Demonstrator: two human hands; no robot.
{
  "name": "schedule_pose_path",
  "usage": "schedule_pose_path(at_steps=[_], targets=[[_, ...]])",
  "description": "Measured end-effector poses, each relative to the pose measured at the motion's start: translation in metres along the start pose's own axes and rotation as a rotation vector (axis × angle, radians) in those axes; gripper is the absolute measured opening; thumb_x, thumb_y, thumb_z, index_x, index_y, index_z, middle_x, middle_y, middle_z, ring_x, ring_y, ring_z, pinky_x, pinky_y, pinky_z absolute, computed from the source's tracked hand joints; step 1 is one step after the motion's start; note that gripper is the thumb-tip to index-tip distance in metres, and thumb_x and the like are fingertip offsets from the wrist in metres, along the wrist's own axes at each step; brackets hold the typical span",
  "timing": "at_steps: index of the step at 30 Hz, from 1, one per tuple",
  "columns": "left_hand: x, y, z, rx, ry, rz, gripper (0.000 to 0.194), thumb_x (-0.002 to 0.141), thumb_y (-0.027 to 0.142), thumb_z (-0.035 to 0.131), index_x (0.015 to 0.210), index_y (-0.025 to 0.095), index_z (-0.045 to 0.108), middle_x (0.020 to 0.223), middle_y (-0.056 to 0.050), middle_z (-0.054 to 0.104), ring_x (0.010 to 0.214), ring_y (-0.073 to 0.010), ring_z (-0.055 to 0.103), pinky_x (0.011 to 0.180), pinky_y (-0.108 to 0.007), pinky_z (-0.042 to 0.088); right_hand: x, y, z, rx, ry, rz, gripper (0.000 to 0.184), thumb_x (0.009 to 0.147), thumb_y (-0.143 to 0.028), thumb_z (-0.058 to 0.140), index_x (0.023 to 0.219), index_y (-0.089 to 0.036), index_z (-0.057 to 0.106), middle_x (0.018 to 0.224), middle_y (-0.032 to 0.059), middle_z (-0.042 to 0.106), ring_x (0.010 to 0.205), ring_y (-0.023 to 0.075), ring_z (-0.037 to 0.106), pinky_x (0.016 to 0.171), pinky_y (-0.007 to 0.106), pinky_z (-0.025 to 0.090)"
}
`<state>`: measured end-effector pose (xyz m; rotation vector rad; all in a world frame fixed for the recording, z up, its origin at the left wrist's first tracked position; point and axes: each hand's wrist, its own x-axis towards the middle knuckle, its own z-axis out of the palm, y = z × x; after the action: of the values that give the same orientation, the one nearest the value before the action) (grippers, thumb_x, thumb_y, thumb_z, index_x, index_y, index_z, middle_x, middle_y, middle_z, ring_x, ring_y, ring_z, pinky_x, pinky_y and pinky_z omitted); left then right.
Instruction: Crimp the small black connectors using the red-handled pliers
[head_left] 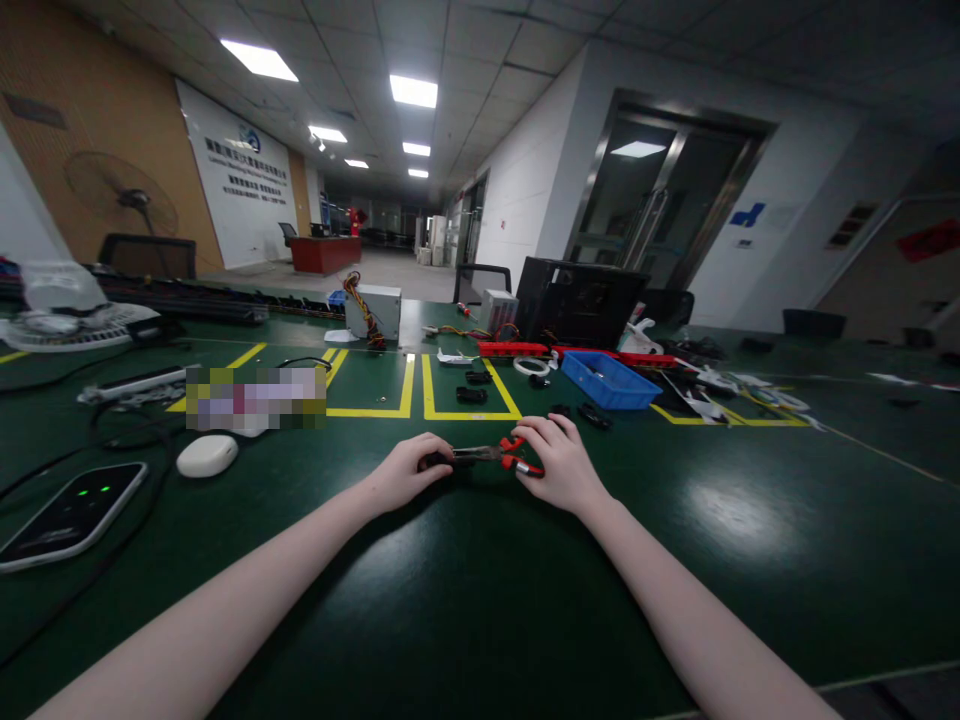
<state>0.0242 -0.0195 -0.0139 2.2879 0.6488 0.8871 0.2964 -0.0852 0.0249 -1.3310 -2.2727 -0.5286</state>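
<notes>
Long-nosed pliers [487, 454] with red-and-black handles lie across the space between my hands, jaws pointing left. My right hand [564, 462] grips their handles, which are spread somewhat apart. Fingers of my left hand [411, 470] are closed around a small black piece [433, 460], mostly hidden by them. The jaw tips reach this piece; whether they pinch it I cannot tell. Just beyond the hands, black coiled cables [471, 395] lie inside a yellow-taped rectangle, and another black bundle [593, 416] is near my right hand.
Behind my right hand stands a blue bin [611, 382]. A black computer case [577, 305] and a power supply box [382, 310] are farther back on the green table [480, 620]. At left are a phone-like device [75, 510], a white rounded case [207, 456] and loose black cables.
</notes>
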Motion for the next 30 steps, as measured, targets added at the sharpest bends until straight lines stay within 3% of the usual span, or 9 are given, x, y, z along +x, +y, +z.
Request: schedule_pose_path(at_steps=[5, 12, 24, 30], targets=[[-0.0001, 0.0036, -0.0016, -0.006, -0.019, -0.034, 0.015, 0.091, 0.022, 0.057, 0.102, 0.017, 0.065, 0.1, -0.005, 0.063, 0.077, -0.015, 0.057, 0.068, -0.027, 0.047, 0.0, 0.0018, -0.001, -0.014, 0.028, 0.004, 0.04, 0.074, -0.025, 0.06, 0.114, -0.022, 0.055, 0.117, 0.0103, 0.062, 0.11, 0.0271, 0.057, 0.106, 0.049, 0.028], [0.0, 0.0014, -0.0011, -0.02, -0.029, -0.01, 0.015, 0.092, 0.023, 0.056, 0.1, 0.017, 0.067, 0.104, -0.007, 0.063, 0.087, -0.0176, 0.059, 0.075, -0.03, 0.048, 0.0007, 0.0022, -0.0019, -0.011, -0.002, -0.002, 0.039, 0.076, -0.023, 0.059, 0.114, -0.022, 0.056, 0.111, 0.0084, 0.064, 0.106, 0.0264, 0.058, 0.105, 0.049, 0.029], [-0.0002, 0.0025, -0.0006, -0.031, -0.021, 0.003, 0.015, 0.091, 0.021, 0.056, 0.102, 0.017, 0.066, 0.101, -0.006, 0.063, 0.086, -0.017, 0.059, 0.076, -0.03, 0.049, 0.0009, -0.0012, -0.0014, -0.018, -0.016, 0.0, 0.029, 0.077, -0.025, 0.06, 0.105, -0.021, 0.056, 0.103, 0.0087, 0.065, 0.096, 0.0256, 0.058, 0.096, 0.044, 0.034], [-0.0002, -0.0006, 0.0001, -0.047, -0.003, 0.033, 0.014, 0.089, 0.018, 0.059, 0.101, 0.017, 0.066, 0.106, -0.007, 0.062, 0.097, -0.0195, 0.06, 0.086, -0.034, 0.05, 0.001, -0.0014, -0.0007, -0.022, -0.023, 0.004, 0.029, 0.075, -0.024, 0.06, 0.104, -0.022, 0.057, 0.102, 0.0079, 0.066, 0.095, 0.0256, 0.058, 0.094, 0.044, 0.034]])
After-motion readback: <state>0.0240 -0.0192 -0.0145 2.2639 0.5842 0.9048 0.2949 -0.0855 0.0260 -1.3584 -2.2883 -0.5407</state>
